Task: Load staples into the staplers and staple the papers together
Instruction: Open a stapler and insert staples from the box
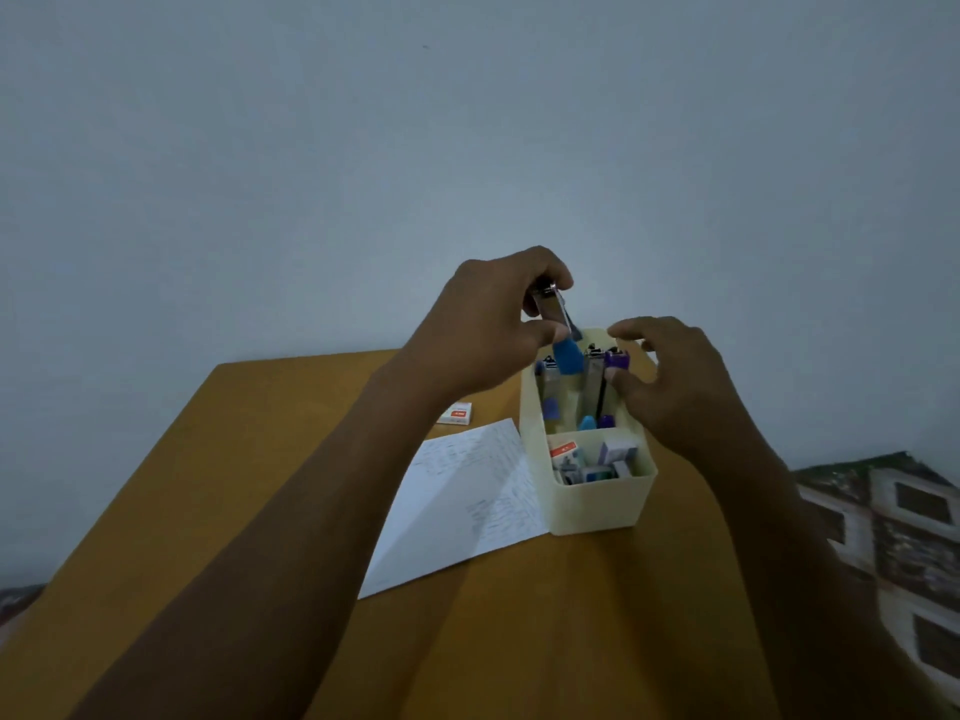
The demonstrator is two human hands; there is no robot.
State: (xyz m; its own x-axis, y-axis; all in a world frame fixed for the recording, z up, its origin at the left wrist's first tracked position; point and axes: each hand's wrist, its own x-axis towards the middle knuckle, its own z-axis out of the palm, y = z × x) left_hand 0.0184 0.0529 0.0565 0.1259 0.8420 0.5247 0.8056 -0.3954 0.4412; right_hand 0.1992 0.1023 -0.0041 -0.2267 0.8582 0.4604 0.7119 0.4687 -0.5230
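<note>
Papers point(457, 501) lie on the worktop point(260, 485) left of the organizer point(597, 506), over which the left hand point(488, 319) grips a near-upright blue stapler point(567, 354), the right hand point(685, 387) loosely spread and holding nothing just beside it.

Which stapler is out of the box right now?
The blue stapler the left hand grips above the box; the rest, the purple stapler among them, stand inside its back compartment.

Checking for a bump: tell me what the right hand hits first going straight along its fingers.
Probably the purple stapler standing in the organizer's rear compartment; the right hand hovers beside it, though depth is unclear.
</note>
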